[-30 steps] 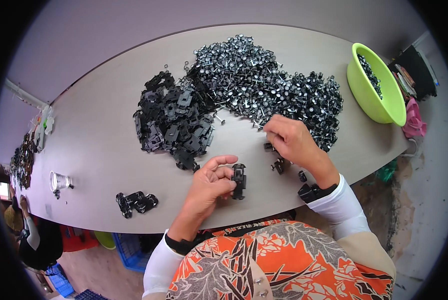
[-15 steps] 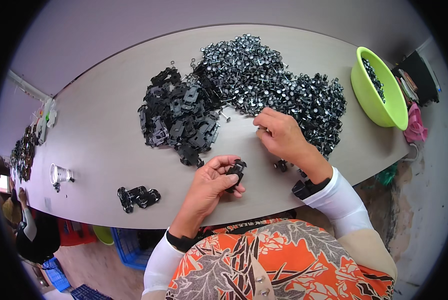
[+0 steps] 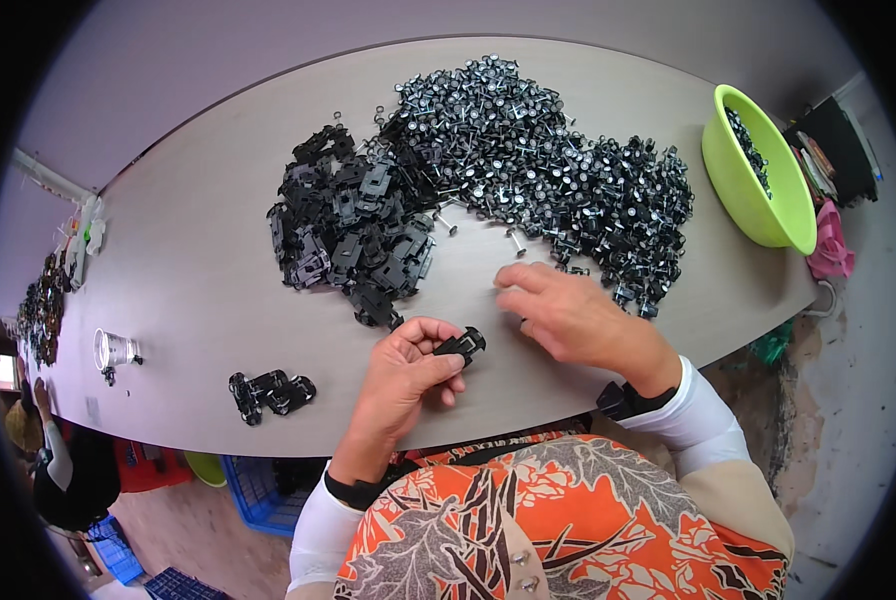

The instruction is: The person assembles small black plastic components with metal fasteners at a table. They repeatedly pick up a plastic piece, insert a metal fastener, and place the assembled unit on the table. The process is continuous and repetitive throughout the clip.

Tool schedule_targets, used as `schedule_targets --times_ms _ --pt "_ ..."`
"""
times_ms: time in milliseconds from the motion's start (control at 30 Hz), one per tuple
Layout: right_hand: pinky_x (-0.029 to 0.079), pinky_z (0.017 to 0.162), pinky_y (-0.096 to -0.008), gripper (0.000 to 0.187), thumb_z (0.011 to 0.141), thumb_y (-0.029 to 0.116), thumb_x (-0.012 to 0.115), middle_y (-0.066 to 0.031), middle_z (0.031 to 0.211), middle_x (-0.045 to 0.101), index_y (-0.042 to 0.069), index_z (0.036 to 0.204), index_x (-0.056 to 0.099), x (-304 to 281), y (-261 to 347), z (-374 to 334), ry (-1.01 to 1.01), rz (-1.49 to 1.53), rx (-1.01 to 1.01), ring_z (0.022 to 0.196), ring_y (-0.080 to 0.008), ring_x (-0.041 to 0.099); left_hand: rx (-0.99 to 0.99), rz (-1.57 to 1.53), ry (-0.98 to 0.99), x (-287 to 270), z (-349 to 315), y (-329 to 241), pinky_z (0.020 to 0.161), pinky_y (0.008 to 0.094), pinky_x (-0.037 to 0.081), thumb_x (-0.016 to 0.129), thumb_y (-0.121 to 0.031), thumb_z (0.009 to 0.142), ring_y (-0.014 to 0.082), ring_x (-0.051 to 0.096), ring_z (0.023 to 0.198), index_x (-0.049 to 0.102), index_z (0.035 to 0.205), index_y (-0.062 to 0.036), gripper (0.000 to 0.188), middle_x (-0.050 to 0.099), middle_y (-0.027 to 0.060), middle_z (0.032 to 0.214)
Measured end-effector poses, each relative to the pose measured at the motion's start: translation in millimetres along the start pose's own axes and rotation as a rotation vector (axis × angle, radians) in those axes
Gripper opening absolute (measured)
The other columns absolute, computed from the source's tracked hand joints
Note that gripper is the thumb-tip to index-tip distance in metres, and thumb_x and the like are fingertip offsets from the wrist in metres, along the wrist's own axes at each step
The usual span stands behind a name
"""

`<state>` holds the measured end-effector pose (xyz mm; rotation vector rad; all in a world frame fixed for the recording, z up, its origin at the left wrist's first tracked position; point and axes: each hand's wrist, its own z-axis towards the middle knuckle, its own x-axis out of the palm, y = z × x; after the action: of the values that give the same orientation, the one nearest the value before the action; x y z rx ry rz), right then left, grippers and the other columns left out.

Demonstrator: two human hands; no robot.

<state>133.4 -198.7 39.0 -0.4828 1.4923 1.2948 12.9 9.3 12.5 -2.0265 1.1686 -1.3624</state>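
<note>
My left hand [image 3: 396, 375] grips a small black toy car chassis [image 3: 462, 346] between thumb and fingers, just above the table near its front edge. To its right, my right hand [image 3: 573, 318] is bent with the fingers drawn in; its palm side is turned down, so what the fingertips hold is hidden. Beyond my hands lie a heap of black plastic chassis [image 3: 353, 215] and a larger heap of small black wheels on metal axles [image 3: 528, 150]. One loose wheel axle [image 3: 516, 241] lies just past my right fingers. A few chassis with wheels [image 3: 271, 393] sit together left of my left hand.
A green basin [image 3: 760, 180] holding more wheel pieces stands at the right end of the table. A clear plastic cup [image 3: 116, 348] is at the left. Another person [image 3: 63, 465] works at the far left edge. A blue crate [image 3: 266, 495] sits below the table.
My right hand has drawn back from the wheel heap toward me, uncovering a loose wheel axle. My left hand has tilted the chassis so that it points more to the right.
</note>
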Motion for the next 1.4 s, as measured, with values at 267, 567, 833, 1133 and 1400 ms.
schedule_targets --times_ms 267,567,833,1133,1400 --pt "0.051 0.075 -0.0374 0.030 0.071 0.002 0.067 -0.0110 0.101 0.058 0.001 0.100 0.060 1 15 0 -0.148 0.228 -0.082 0.093 -0.0295 0.058 -0.063 0.017 0.005 -1 3 0 0.050 0.0220 0.051 0.066 -0.001 0.084 0.0120 0.063 0.063 0.057 0.102 0.0010 0.020 0.064 0.0070 0.086" --pt "0.049 0.065 -0.0327 0.046 0.070 0.001 0.068 -0.0055 0.093 0.057 0.002 0.116 0.059 19 32 -15 -0.255 0.165 -0.222 0.078 -0.0234 0.053 -0.222 -0.145 0.090 11 4 3 0.054 0.0220 0.045 0.064 -0.018 0.091 0.0110 0.059 0.064 0.062 0.097 -0.0034 0.016 0.064 0.0033 0.082" --pt "0.050 0.066 -0.0344 0.037 0.065 0.000 0.076 -0.0087 0.093 0.059 0.002 0.099 0.060 33 37 -28 -0.333 0.209 -0.181 0.079 -0.0265 0.058 -0.163 -0.160 0.119 12 7 20 0.052 0.0211 0.044 0.064 -0.020 0.092 0.0109 0.058 0.062 0.062 0.098 -0.0029 0.018 0.064 0.0034 0.079" --pt "0.050 0.066 -0.0379 0.019 0.073 0.003 0.066 -0.0109 0.094 0.059 0.003 0.091 0.058 1 -17 -16 -0.205 -0.172 0.145 0.082 -0.0283 0.059 -0.020 0.103 -0.013 14 5 8 0.049 0.0228 0.052 0.061 -0.017 0.093 0.0144 0.065 0.059 0.060 0.104 -0.0005 0.020 0.067 0.0091 0.083" --pt "0.048 0.061 -0.0341 0.021 0.075 -0.006 0.059 -0.0099 0.091 0.058 0.002 0.094 0.060 -5 18 -7 -0.297 0.463 0.054 0.075 -0.0264 0.060 -0.119 -0.114 0.083 9 2 2 0.073 0.0375 0.058 0.039 -0.035 0.102 0.0317 0.069 0.086 0.054 0.117 0.0100 0.050 0.064 0.0229 0.105"
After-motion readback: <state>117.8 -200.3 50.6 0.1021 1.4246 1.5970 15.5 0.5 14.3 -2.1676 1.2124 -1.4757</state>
